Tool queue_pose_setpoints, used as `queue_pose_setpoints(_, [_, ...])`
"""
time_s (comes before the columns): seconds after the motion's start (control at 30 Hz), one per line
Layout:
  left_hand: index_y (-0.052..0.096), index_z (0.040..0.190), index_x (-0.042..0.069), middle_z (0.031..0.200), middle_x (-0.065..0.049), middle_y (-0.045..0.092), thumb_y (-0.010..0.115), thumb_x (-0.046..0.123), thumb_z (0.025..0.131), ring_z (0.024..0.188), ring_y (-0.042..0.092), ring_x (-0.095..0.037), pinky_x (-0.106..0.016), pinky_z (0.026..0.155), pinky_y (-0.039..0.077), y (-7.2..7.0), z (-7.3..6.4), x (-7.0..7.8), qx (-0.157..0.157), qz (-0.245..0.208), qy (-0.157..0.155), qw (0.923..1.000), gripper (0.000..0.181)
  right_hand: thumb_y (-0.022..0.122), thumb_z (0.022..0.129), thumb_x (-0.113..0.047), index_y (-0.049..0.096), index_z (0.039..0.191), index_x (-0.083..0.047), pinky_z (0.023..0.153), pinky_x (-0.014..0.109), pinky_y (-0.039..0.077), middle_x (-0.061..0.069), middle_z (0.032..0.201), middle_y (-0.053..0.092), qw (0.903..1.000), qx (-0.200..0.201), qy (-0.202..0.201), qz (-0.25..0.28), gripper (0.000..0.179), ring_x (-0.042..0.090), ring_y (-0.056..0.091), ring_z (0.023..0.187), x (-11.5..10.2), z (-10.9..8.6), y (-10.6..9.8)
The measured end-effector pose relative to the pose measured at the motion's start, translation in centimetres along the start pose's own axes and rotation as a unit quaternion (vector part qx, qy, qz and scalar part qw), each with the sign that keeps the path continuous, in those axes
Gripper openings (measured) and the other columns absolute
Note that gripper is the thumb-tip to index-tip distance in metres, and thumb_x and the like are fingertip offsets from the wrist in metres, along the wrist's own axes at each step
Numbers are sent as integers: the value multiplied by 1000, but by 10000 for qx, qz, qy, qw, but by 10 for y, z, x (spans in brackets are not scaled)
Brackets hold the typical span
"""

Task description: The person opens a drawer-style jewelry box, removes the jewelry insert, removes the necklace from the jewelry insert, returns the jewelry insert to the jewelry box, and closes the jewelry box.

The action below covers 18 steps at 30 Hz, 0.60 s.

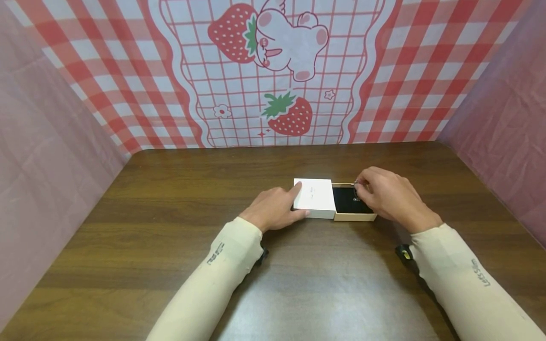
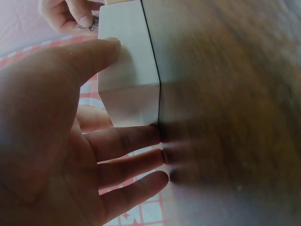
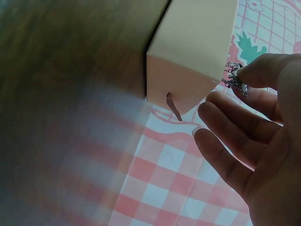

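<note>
A white slide-out box lies on the table, its white sleeve (image 1: 313, 194) pushed part way off a shallow tan drawer (image 1: 356, 217) with a black lining (image 1: 344, 201). My left hand (image 1: 273, 208) holds the sleeve at its left end, thumb on the front side and forefinger on top; the other fingers reach past the end, nearly straight. Over the drawer, thumb and forefinger of my right hand (image 1: 386, 192) pinch a silver piece of jewellery (image 3: 233, 77) with small dangling bits. Its remaining fingers are loosely bent by the drawer's end, where a small ribbon tab (image 3: 173, 106) sticks out.
The box sits on a brown wooden table (image 1: 128, 237), toward its far side. Behind stands a red and white checked cloth (image 1: 281, 94) with strawberries printed on it. Pinkish cloth (image 1: 51, 118) hangs at both sides.
</note>
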<state>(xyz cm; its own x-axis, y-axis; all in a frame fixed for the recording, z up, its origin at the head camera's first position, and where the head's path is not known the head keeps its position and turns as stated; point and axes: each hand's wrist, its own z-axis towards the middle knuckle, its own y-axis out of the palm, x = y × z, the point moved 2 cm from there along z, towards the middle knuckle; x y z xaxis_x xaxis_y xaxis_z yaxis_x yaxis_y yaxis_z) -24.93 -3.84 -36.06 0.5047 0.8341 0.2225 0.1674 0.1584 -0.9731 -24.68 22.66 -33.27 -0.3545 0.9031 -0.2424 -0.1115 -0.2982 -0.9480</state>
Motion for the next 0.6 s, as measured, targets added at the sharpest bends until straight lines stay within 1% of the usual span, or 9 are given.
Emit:
queue_pose_setpoints(0.17, [27, 160, 13, 125, -10, 66, 54, 56, 99, 99, 61, -14, -38, 95, 49, 0, 0, 0, -4, -11, -23, 10000, 79, 66, 95, -20, 71, 107, -8, 76, 49, 52, 6, 99, 67, 10000, 6, -14, 4, 17, 23, 59, 82, -1, 0, 0])
queue_pose_setpoints(0.3, [27, 160, 13, 126, -11, 66, 53, 56, 99, 101, 61, -15, -38, 95, 48, 0, 0, 0, -4, -10, -21, 10000, 80, 66, 95, -20, 70, 107, -8, 74, 47, 53, 6, 98, 67, 10000, 46, -25, 29, 17, 22, 58, 81, -1, 0, -1])
queue_pose_setpoints(0.6, [28, 159, 12, 124, -11, 67, 54, 56, 98, 101, 62, -16, -38, 93, 49, 0, 0, -1, 48, 3, 62, 10000, 79, 67, 95, -18, 70, 106, -8, 70, 43, 53, 5, 95, 67, 9996, 283, -95, 15, 15, 22, 58, 78, -1, -2, -2])
